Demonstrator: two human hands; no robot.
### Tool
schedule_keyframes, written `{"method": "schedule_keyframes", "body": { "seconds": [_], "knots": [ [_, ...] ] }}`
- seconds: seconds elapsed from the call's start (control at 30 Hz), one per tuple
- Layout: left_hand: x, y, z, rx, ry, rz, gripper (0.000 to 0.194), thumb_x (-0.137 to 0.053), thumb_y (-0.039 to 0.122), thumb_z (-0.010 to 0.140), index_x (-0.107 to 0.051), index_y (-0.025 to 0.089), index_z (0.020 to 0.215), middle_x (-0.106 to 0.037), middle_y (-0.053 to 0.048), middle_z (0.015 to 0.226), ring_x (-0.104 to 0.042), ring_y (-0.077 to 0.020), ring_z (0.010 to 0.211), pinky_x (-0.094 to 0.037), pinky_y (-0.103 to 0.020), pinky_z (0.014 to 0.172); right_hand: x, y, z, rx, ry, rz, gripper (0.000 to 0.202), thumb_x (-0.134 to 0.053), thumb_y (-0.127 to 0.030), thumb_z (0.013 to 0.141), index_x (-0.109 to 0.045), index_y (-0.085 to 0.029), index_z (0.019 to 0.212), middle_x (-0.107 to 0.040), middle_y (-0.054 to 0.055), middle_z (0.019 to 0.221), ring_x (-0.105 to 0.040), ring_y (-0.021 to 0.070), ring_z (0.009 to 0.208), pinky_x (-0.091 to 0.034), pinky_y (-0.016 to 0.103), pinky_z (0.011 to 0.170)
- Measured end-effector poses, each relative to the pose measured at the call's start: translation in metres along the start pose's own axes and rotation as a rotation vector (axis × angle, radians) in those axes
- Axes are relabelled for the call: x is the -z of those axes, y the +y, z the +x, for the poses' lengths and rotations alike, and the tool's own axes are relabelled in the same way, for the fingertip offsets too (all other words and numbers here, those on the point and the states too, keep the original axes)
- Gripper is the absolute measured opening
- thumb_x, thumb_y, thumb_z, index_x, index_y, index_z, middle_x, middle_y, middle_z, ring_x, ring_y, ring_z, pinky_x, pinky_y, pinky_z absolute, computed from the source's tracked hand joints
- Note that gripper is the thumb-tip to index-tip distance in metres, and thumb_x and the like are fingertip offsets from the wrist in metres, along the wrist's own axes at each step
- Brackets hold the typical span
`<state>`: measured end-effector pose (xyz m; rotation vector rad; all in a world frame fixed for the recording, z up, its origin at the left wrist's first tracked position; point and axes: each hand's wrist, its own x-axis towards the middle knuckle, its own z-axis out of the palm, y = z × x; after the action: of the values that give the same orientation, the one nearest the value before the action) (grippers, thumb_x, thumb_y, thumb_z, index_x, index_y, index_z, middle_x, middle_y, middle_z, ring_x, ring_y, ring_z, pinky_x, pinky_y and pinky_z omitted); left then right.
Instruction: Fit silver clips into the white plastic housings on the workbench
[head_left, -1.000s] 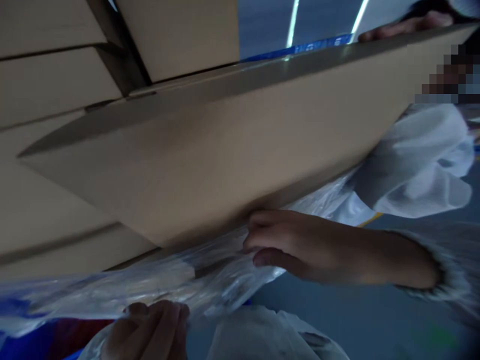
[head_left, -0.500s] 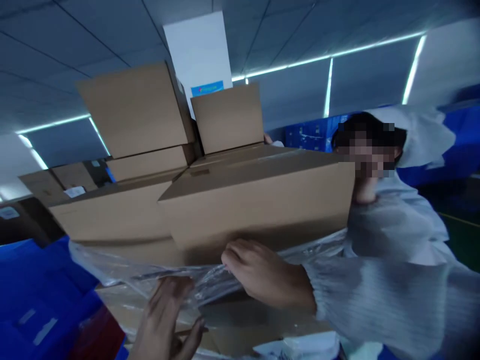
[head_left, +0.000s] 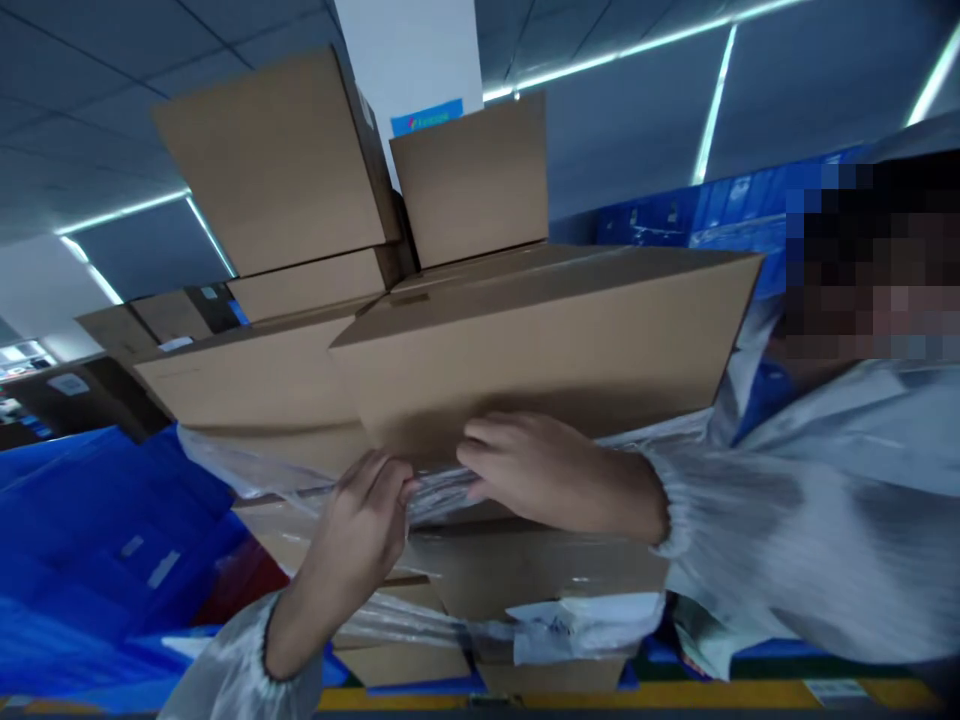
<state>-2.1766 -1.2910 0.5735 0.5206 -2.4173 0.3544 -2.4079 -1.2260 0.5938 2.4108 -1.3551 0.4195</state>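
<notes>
My left hand (head_left: 367, 520) has its fingers closed on the upper edge of clear stretch film (head_left: 442, 490), in front of the stacked cardboard boxes. Just to its right, my right hand (head_left: 544, 470) is closed on the same band, knuckles close to the face of a large cardboard box (head_left: 555, 350). Between the hands the film is bunched into a rope. It runs on to both sides around the stack. Lower boxes (head_left: 540, 570) show through the film, and a white plastic bag (head_left: 589, 625) lies against them.
More boxes (head_left: 281, 170) are piled on top. Blue crates or covers (head_left: 90, 540) stand at the left, and blue stacks (head_left: 652, 220) at the back. Close by on the right is a person in a white coat (head_left: 840, 420). A yellow floor line (head_left: 712, 693) runs along the bottom.
My left hand has risen from open below the film and closed on it beside my right hand. The view has tilted down, and the person appears nearer at the right edge.
</notes>
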Motion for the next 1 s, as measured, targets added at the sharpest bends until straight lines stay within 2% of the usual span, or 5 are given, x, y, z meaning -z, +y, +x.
{"method": "schedule_keyframes", "body": {
  "seconds": [0.13, 0.4, 0.5, 0.63, 1.0],
  "knots": [
    [0.007, -0.001, 0.006, -0.020, -0.006, 0.021, 0.016, -0.043, 0.008, 0.096, -0.050, 0.017, 0.085, -0.054, -0.003, 0.081, -0.051, -0.0156, 0.075, -0.041, -0.028, 0.067, -0.007, 0.011, -0.009, -0.081, -0.102, 0.249, 0.011, -0.066, -0.020, 0.093, -0.062, -0.015, 0.085, -0.063, 0.002, 0.086, -0.056, 0.0151, 0.079, -0.030, 0.028, 0.064],
    [0.005, -0.015, 0.026, -0.059, 0.065, 0.086, 0.009, -0.046, 0.015, 0.098, -0.051, 0.016, 0.092, -0.058, -0.005, 0.089, -0.056, -0.0158, 0.080, -0.045, -0.029, 0.071, -0.011, 0.014, -0.007, -0.172, 0.270, 0.236, 0.019, -0.052, -0.017, 0.100, -0.063, -0.013, 0.084, -0.060, 0.005, 0.087, -0.053, 0.0173, 0.086, -0.034, 0.029, 0.075],
    [0.001, -0.008, 0.027, -0.293, 0.252, 0.349, 0.018, -0.065, 0.024, 0.091, -0.058, 0.013, 0.103, -0.063, -0.012, 0.101, -0.059, -0.0232, 0.091, -0.046, -0.036, 0.075, -0.015, 0.018, -0.003, -0.188, 0.346, 0.262, 0.021, -0.052, -0.019, 0.100, -0.066, -0.013, 0.085, -0.059, 0.005, 0.087, -0.055, 0.0167, 0.086, -0.035, 0.029, 0.077],
    [-0.008, 0.002, 0.027, -0.542, 0.201, 0.568, 0.015, -0.065, 0.013, 0.088, -0.065, 0.010, 0.103, -0.068, -0.009, 0.099, -0.060, -0.0232, 0.091, -0.044, -0.036, 0.075, -0.016, 0.019, 0.002, -0.230, 0.341, 0.277, 0.022, -0.055, -0.019, 0.099, -0.067, -0.012, 0.082, -0.059, 0.004, 0.085, -0.056, 0.0151, 0.081, -0.036, 0.028, 0.074],
    [0.005, 0.022, 0.033, -0.287, 0.125, 0.158, 0.019, -0.046, 0.000, 0.089, -0.057, 0.013, 0.096, -0.061, -0.010, 0.098, -0.061, -0.0204, 0.088, -0.053, -0.035, 0.077, -0.005, 0.014, -0.058, -0.158, 0.316, 0.200, 0.038, -0.059, -0.054, 0.096, -0.066, -0.016, 0.100, -0.062, 0.008, 0.095, -0.057, 0.0211, 0.089, -0.043, 0.032, 0.076]
  ]
}}
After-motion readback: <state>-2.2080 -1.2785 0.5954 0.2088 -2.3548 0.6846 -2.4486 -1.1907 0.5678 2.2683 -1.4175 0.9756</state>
